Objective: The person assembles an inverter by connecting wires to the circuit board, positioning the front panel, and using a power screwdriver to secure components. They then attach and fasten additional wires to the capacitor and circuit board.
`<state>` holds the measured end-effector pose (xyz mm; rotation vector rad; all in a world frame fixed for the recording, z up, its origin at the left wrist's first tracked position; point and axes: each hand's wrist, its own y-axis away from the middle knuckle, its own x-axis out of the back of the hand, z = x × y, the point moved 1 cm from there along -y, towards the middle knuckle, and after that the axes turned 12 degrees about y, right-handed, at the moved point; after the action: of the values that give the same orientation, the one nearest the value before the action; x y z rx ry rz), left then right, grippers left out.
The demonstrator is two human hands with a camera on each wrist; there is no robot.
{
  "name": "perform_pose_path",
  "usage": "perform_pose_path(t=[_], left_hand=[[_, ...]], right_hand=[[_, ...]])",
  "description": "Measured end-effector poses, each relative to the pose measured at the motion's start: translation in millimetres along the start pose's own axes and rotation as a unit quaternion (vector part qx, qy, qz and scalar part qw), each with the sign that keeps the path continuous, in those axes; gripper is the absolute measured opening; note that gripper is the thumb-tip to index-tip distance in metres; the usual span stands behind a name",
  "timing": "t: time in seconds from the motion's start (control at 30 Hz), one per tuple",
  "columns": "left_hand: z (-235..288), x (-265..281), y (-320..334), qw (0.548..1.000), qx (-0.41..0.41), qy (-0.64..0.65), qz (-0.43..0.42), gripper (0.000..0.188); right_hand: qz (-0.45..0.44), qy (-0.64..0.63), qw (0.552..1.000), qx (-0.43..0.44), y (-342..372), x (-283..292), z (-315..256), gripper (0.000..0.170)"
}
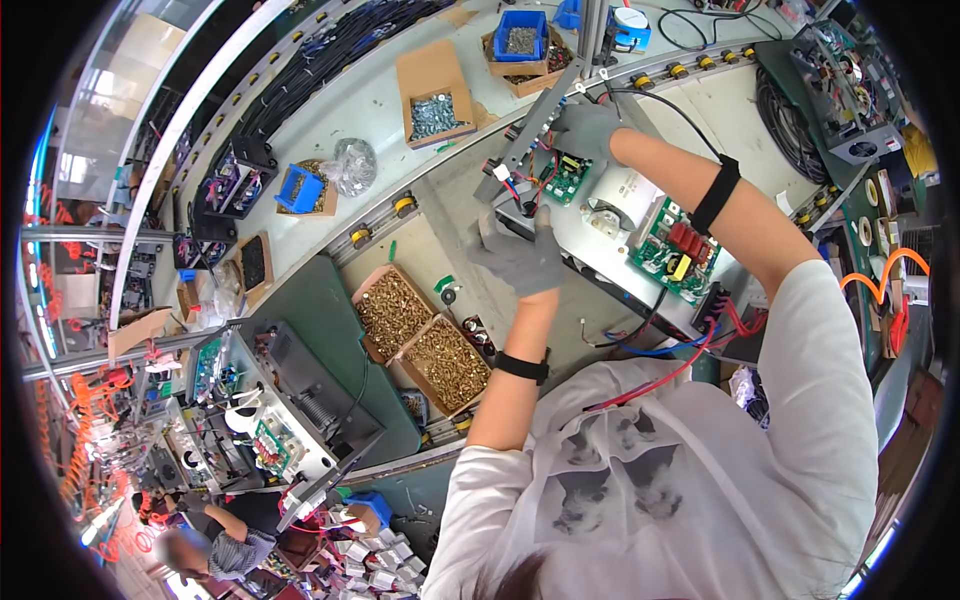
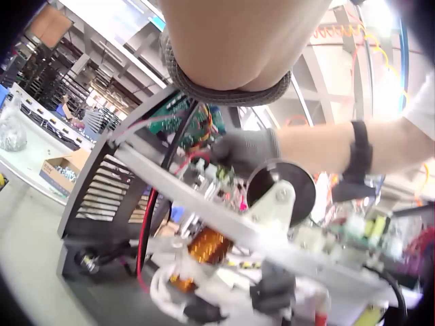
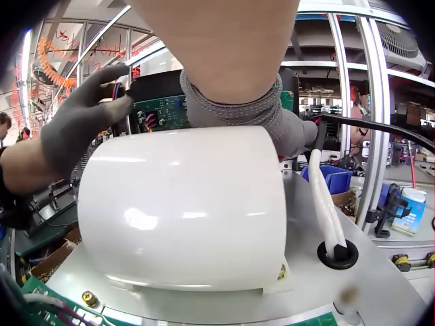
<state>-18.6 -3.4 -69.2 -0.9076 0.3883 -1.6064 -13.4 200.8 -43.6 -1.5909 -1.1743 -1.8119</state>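
Observation:
Both hands wear grey gloves and work at an electronic unit with a metal chassis (image 3: 380,285). The left hand (image 1: 515,250) has its fingers spread, close to the front panel (image 1: 540,120) and its loose wires (image 3: 117,88). Behind that panel, the right hand (image 1: 590,130) reaches over a green circuit board (image 1: 565,178). In the left wrist view the right hand's fingertips (image 2: 221,151) are at red wires (image 2: 194,157); I cannot tell whether they grip them. Beside the right forearm lies a large white cylinder (image 3: 183,204). A second green board (image 1: 675,250) sits nearer the body.
Cardboard boxes of brass fasteners (image 1: 440,365) stand left of the unit. Farther back are a carton of silver screws (image 1: 435,115) and a blue bin (image 1: 520,40). A black cable (image 1: 670,105) arches over the unit. Another opened unit (image 1: 275,420) stands at left.

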Motion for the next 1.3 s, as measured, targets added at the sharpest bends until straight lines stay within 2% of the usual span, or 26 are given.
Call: perform_pose_path(t=[0.07, 0.1, 0.17, 0.27, 0.33, 0.4, 0.43, 0.47, 0.5, 0.53, 0.6, 0.63, 0.73, 0.77, 0.83, 0.93, 0.97, 1.03, 1.07, 1.1, 1.13, 1.17, 1.2, 1.23, 1.27, 1.3], left_hand=[[-17, -11, 22, 0.981, 0.195, -0.018, -0.004, 0.071], [-23, -14, 23, 0.980, 0.196, -0.019, -0.005, 0.071], [-29, -18, 11, 0.947, 0.316, 0.002, -0.066, 0.083], [-29, -26, -5, 0.926, 0.374, 0.031, -0.036, 0.078], [-29, -36, -3, 0.931, 0.363, 0.021, -0.025, 0.074], [-30, -46, 1, 0.927, 0.365, 0.040, 0.070, 0.070], [-31, -42, 1, 0.927, 0.366, 0.040, 0.069, 0.070], [-33, -37, -1, 0.945, 0.324, 0.017, 0.030, 0.069], [-34, -35, -3, 0.960, 0.281, -0.007, -0.008, 0.068], [-32, -35, -7, 0.960, 0.280, -0.007, -0.011, 0.068], [-29, -32, -11, 0.932, 0.362, -0.009, -0.006, 0.068], [-31, -37, -11, 0.925, 0.377, 0.034, 0.037, 0.070], [-36, -44, -8, 0.901, 0.417, 0.104, 0.056, 0.064], [-35, -41, -6, 0.901, 0.417, 0.104, 0.056, 0.064], [-36, -31, -1, 0.907, 0.411, 0.089, -0.012, 0.067], [-48, -41, -3, 0.879, 0.464, 0.109, 0.003, 0.071], [-44, -42, -7, 0.877, 0.476, 0.062, -0.006, 0.074], [-37, -44, -7, 0.889, 0.456, 0.028, 0.014, 0.075], [-29, -38, -13, 0.898, 0.439, -0.010, 0.026, 0.076], [-19, -24, -13, 0.926, 0.375, -0.025, 0.026, 0.065], [-16, -14, -9, 0.928, 0.371, -0.023, 0.030, 0.065], [-16, -6, -6, 0.953, 0.301, -0.009, 0.015, 0.059], [-16, -1, -2, 0.973, 0.230, 0.002, -0.001, 0.053], [-15, 0, 2, 0.990, 0.136, -0.035, 0.016, 0.037], [-15, 1, 3, 0.990, 0.134, -0.037, 0.017, 0.037], [-13, 1, 4, 0.992, 0.111, 0.061, -0.025, 0.032]], right_hand=[[-0.058, -0.021, 0.996, -0.062, -2, 4, -3, 0.047], [-0.060, -0.021, 0.996, -0.063, -3, 6, -5, 0.047], [-0.075, -0.016, 0.990, -0.116, -2, 10, -10, 0.049], [-0.034, -0.081, 0.984, -0.155, 14, 20, -18, 0.049], [-0.023, -0.101, 0.983, -0.149, 13, 17, -16, 0.049], [-0.015, -0.121, 0.982, -0.146, 11, 15, -12, 0.049], [-0.045, -0.135, 0.982, -0.124, 6, 18, -11, 0.049], [-0.075, -0.149, 0.981, -0.103, 1, 20, -8, 0.050], [-0.078, -0.142, 0.981, -0.104, -4, 16, -6, 0.050], [-0.079, -0.144, 0.981, -0.106, 0, 18, -7, 0.050], [-0.050, -0.119, 0.983, -0.132, 7, 19, -17, 0.042], [-0.010, -0.075, 0.989, -0.126, 6, 15, -22, 0.033], [0.010, -0.012, 0.989, -0.148, 3, 9, -31, 0.029], [0.010, -0.012, 0.989, -0.148, 4, 10, -31, 0.029], [0.014, 0.003, 0.987, -0.161, 6, 12, -33, 0.027], [0.028, 0.048, 0.987, -0.151, 10, 12, -37, 0.027], [0.034, 0.050, 0.987, -0.147, 12, 15, -35, 0.027], [-0.035, -0.028, 0.995, -0.089, 17, 22, -26, 0.032], [-0.028, -0.025, 0.996, -0.084, 29, 35, -26, 0.032], [0.029, 0.002, 0.999, -0.045, 48, 47, -26, 0.033], [0.084, 0.029, 0.996, -0.008, 64, 55, -25, 0.035], [0.090, 0.028, 0.996, -0.008, 71, 57, -22, 0.035], [0.113, 0.025, 0.993, 0.034, 78, 57, -20, 0.033], [0.135, 0.022, 0.988, 0.076, 83, 56, -19, 0.030], [0.137, 0.020, 0.987, 0.077, 83, 46, -19, 0.030], [0.132, -0.077, 0.974, 0.167, 81, 28, -22, 0.028]])
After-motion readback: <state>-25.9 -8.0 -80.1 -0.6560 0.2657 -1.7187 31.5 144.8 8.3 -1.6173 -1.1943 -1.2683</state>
